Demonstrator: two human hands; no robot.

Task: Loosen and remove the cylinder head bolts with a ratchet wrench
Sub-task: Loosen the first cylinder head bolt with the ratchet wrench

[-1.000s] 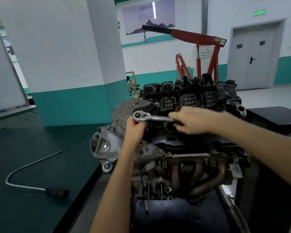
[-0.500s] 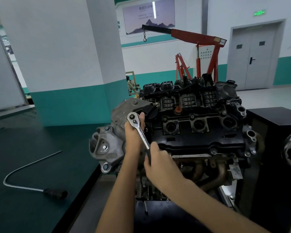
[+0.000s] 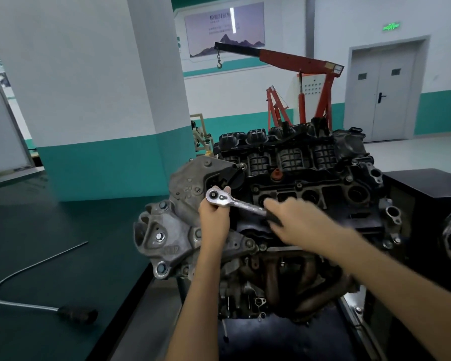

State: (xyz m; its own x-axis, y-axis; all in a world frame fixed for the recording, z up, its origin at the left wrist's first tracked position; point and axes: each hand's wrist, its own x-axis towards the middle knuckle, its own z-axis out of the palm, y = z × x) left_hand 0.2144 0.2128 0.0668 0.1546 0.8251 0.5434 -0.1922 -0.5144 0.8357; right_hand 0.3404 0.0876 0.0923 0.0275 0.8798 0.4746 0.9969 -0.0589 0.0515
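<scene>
Place: we see an automotive training workshop.
Near: a bare grey-and-black car engine (image 3: 284,204) on a stand.
Far: a red hydraulic engine hoist (image 3: 297,82).
Walls: white over teal, grey double doors (image 3: 387,92) far right.

So the chrome ratchet wrench with the black handle (image 3: 238,204) has swung again. Half a second ago the handle pointed down toward about 5 o'clock from its head; now it's up around 4 o'clock, across the black cylinder head cover (image 3: 310,199). A second ago it sat near 3 o'clock. The right hand (image 3: 294,220) rode up with the handle, blurred. The view also shifted slightly.
</scene>
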